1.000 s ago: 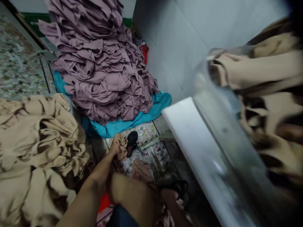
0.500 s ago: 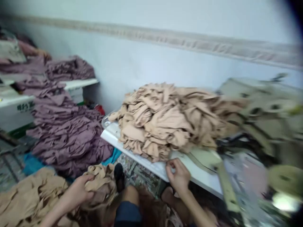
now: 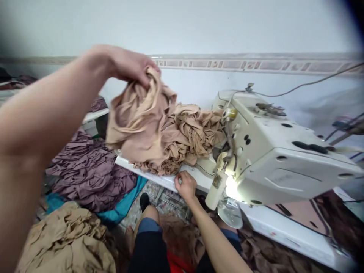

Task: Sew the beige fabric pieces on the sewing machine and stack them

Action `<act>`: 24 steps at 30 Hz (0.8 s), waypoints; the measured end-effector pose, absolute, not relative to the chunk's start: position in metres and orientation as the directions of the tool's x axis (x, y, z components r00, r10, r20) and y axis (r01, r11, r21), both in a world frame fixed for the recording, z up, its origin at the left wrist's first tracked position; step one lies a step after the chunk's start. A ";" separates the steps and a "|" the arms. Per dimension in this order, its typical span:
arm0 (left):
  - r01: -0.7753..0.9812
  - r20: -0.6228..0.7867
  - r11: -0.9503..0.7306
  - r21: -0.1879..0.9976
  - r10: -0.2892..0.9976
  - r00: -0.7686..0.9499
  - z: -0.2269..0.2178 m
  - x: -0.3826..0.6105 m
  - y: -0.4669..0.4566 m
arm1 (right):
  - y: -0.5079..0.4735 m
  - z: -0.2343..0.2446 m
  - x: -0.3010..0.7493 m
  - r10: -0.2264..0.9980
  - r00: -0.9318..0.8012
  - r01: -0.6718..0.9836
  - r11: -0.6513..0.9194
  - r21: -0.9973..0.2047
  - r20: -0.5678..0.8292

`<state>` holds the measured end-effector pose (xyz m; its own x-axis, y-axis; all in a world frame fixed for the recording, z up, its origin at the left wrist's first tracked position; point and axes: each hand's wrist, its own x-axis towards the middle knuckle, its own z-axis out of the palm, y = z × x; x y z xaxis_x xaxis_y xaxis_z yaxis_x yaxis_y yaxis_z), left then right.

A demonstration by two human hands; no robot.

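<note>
High at the left of the head view, my left hand (image 3: pixel 132 67) grips a bunch of tan cloth pieces (image 3: pixel 136 129), which hangs down in front of a tan cloth pile (image 3: pixel 199 131). That pile lies on the white sewing table (image 3: pixel 150 176), partly hidden by the hanging cloth. My right hand (image 3: pixel 186 185) is at the table's front edge, just below the pile, with its fingers curled. What the right fingers hold, if anything, is hidden. Right of the pile stands a white sewing machine (image 3: pixel 273 151) with its lamp lit.
A heap of purple cloth (image 3: pixel 93 174) lies on a blue sheet (image 3: pixel 125 206) to the left. Another tan heap (image 3: pixel 71 242) is at the lower left, near my legs. Brown cloth (image 3: pixel 267 250) hangs under the table on the right. A tiled wall (image 3: pixel 199 87) stands behind.
My left hand has risen from the lower-left heap to above the table, carrying tan cloth. The view has turned right, bringing the sewing machine in. My right hand stays at the table edge.
</note>
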<state>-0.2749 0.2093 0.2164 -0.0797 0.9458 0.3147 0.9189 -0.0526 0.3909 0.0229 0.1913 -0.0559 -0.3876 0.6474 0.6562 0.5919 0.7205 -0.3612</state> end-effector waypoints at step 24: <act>0.318 -0.215 0.675 0.666 0.581 -0.785 0.063 -0.377 -0.190 | 0.214 -0.104 0.027 0.734 -0.362 0.681 0.629 -0.375 0.574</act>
<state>-0.3772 -0.1904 0.0628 -0.7849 0.5813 -0.2147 0.3175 0.6748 0.6661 0.0266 0.2144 -0.1037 -0.3624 0.7342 0.5742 0.6806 0.6293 -0.3752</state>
